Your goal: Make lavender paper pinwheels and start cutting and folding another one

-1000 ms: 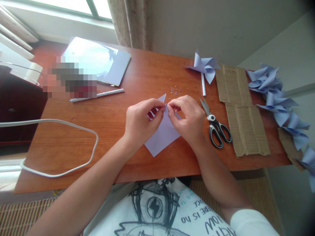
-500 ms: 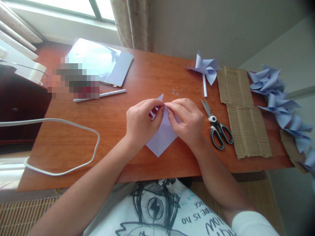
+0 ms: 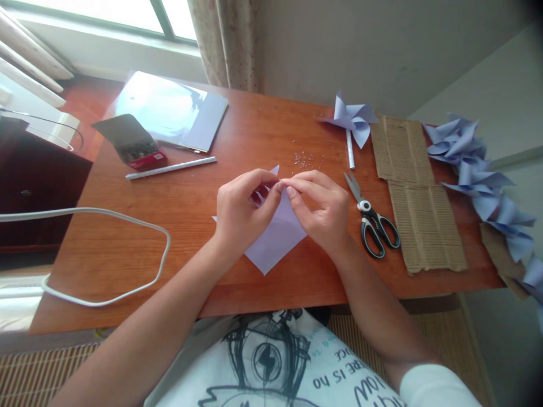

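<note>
My left hand (image 3: 246,206) and my right hand (image 3: 320,203) meet fingertip to fingertip over a pale lilac sheet of paper (image 3: 274,243). Both hands are closed in a pinch at the paper, thumbs against index fingers. Anything small between the fingertips is hidden. One paper corner points toward me, another pokes up beyond the fingers, and a tip shows left of my left wrist. Just past my right hand lie several tiny shiny bits (image 3: 303,160), too small to name. Scissors (image 3: 371,215) with black and grey handles lie partly open to the right of my right hand.
A paper pinwheel (image 3: 352,118) on a white stick lies at the back right, beside corrugated cardboard (image 3: 424,226). More pinwheels (image 3: 479,164) line the right edge. At left are a rolled paper stick (image 3: 169,168), an open small box (image 3: 131,144), a glossy folder (image 3: 203,118) and a white cable (image 3: 165,249).
The paper has shifted slightly left and toward me, and its left tip now shows beside my left wrist. Both hands keep their pinch. The view has tilted slightly.
</note>
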A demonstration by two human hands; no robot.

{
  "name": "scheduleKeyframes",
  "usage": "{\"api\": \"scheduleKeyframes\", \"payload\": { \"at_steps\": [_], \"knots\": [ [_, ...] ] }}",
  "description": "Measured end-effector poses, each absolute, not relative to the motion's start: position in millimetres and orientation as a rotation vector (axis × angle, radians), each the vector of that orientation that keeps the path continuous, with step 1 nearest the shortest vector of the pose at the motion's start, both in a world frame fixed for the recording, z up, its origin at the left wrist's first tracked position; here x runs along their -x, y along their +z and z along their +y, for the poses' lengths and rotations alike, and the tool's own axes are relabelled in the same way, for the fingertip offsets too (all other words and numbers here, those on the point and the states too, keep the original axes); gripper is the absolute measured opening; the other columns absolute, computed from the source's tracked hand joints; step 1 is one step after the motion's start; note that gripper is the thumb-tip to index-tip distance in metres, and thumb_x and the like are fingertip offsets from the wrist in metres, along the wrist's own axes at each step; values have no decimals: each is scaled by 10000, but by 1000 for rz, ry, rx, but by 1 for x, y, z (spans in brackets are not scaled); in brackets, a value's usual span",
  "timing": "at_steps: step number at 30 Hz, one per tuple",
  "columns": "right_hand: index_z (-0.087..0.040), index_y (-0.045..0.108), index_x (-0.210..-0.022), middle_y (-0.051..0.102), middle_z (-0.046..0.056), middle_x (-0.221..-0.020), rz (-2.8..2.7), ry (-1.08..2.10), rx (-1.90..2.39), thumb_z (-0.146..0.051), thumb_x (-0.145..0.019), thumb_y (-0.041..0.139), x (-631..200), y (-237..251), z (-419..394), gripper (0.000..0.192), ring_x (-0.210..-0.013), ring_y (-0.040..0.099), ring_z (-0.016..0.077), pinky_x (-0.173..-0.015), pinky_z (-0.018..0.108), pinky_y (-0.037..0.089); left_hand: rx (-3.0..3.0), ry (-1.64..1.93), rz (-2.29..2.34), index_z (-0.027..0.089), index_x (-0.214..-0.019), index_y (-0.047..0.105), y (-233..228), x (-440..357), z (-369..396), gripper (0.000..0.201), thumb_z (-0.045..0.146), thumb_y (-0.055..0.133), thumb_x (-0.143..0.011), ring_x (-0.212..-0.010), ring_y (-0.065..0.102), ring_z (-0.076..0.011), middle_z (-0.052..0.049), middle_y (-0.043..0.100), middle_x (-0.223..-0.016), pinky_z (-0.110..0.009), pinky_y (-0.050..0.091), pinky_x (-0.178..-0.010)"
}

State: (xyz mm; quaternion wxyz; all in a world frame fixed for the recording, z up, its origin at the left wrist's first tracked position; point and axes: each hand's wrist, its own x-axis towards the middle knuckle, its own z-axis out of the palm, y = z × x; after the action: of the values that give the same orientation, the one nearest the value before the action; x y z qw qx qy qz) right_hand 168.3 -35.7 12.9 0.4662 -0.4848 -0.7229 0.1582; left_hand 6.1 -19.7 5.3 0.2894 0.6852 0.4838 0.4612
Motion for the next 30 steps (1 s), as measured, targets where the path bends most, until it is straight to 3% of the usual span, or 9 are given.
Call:
{"api": "scheduleKeyframes", "payload": {
  "at_steps": [12, 22, 30],
  "knots": [
    [-255, 774, -964, 761, 27, -933, -1720, 529, 1183, -179, -942, 610, -171, 19, -36, 182, -894, 707, 188, -831, 359, 571, -1830, 1216, 1263, 190, -859, 702, 5, -6, -19, 116, 294, 668, -901, -626, 606, -119, -21, 710, -746, -221, 484, -564],
    [-221, 714, -931, 746, 15, -921, -1473, 951, 1142, -241, -905, 681, -176, 7, -29, 47, -860, 715, 170, -807, 328, 603, -1816, 1199, 1179, 184, -843, 697, 10, -7, -21, 66, 197, 644, -879, -628, 595, -115, -12, 705, -743, -236, 496, -607],
    [-205, 671, -845, 705, 1, -827, -1423, 1025, 1169, -276, -866, 717, -178, 10, -29, 87, -775, 677, 150, -732, 292, 583, -1804, 1170, 1143, 178, -831, 696, 10, -8, -22, 59, 187, 649, -864, -621, 592, -114, -11, 697, -729, -236, 496, -608]
  ]
}}
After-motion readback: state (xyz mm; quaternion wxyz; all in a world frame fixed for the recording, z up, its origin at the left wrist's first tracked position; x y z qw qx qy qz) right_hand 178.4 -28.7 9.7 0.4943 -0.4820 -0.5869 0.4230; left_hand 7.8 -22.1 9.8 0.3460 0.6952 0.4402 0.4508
